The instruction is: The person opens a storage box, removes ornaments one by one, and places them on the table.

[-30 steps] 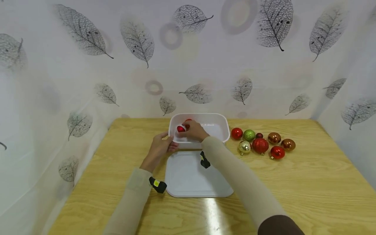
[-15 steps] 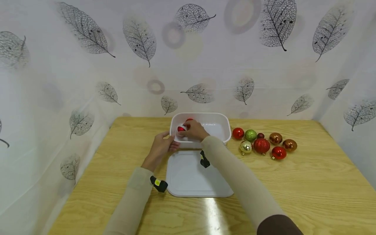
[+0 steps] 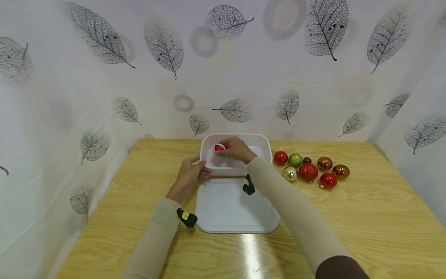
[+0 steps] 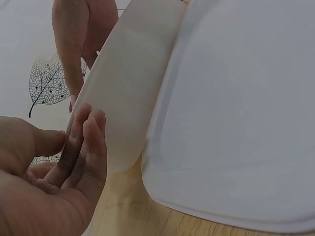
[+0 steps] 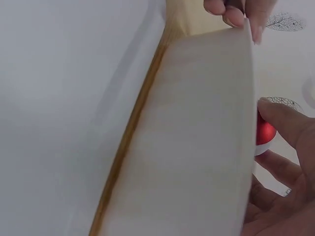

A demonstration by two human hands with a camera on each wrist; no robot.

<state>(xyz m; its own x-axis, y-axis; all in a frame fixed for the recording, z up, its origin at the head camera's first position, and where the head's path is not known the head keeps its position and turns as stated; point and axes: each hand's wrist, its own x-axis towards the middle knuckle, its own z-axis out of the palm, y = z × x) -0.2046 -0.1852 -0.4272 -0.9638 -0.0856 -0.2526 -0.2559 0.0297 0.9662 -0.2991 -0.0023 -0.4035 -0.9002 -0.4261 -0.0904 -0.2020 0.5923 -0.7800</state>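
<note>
A white plastic box (image 3: 209,162) stands at the back of the table. Its front left corner is pinched by my left hand (image 3: 189,172), thumb at the rim and fingers along the outer wall, as the left wrist view shows. Inside the box, towards its left, my right hand (image 3: 238,150) holds a red and white Christmas bauble (image 3: 219,147) between thumb and fingers. Another bit of red shows behind those fingers, mostly hidden. In the right wrist view the bauble (image 5: 266,132) is partly covered by the box wall (image 5: 197,132).
A white lid (image 3: 237,205) lies flat in front of the box. Right of the box sit several loose baubles: red (image 3: 308,172), green (image 3: 295,160), gold (image 3: 290,174) and copper (image 3: 325,163). A leaf-patterned curtain (image 3: 237,77) hangs behind the wooden table (image 3: 376,217).
My right hand has shifted slightly back and to the right inside the box, taking the red and white bauble with it. The left hand has stayed on the corner.
</note>
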